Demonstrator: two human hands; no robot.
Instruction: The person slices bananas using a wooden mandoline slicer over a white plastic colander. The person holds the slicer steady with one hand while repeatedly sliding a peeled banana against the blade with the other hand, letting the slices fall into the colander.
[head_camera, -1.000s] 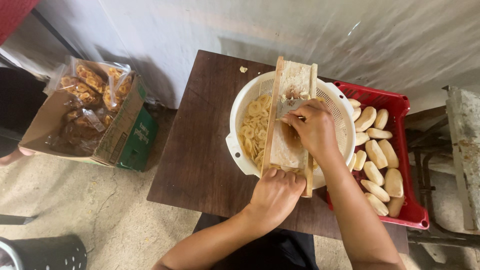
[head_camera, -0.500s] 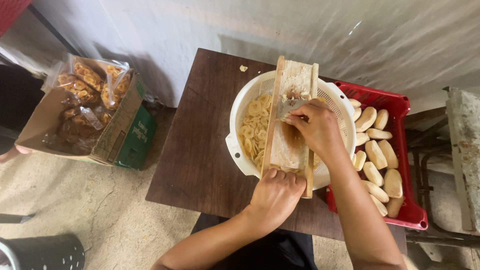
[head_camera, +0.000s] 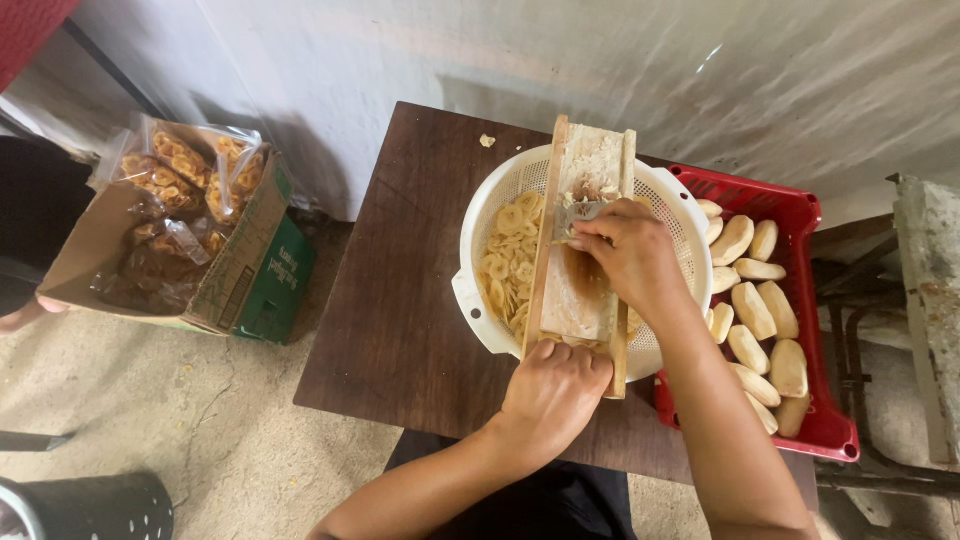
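1. We are looking down at a white perforated basket (head_camera: 480, 300) sitting on a dark wooden table (head_camera: 400, 330); everything else we are placing against that basket.
2. A wooden slicer board (head_camera: 580, 290) is lying across the basket's rim, running from its far edge to its near edge.
3. Our left hand (head_camera: 555, 385) is gripping the board's near end, fingers curled tight over it at the basket's near rim.
4. Our right hand (head_camera: 625, 250) is closing its fingers on a small piece pressed against the board's blade, above the basket's middle; we cannot tell what the piece is, as the fingers are hiding it.
5. Pale round slices (head_camera: 510, 260) are piling up inside the basket, left of the board.
6. A red crate (head_camera: 800, 215) of peeled pale pieces (head_camera: 755, 310) is standing just right of the basket.
7. A cardboard box (head_camera: 245, 260) of bagged chips (head_camera: 180, 165) is sitting on the floor, well left of the basket.
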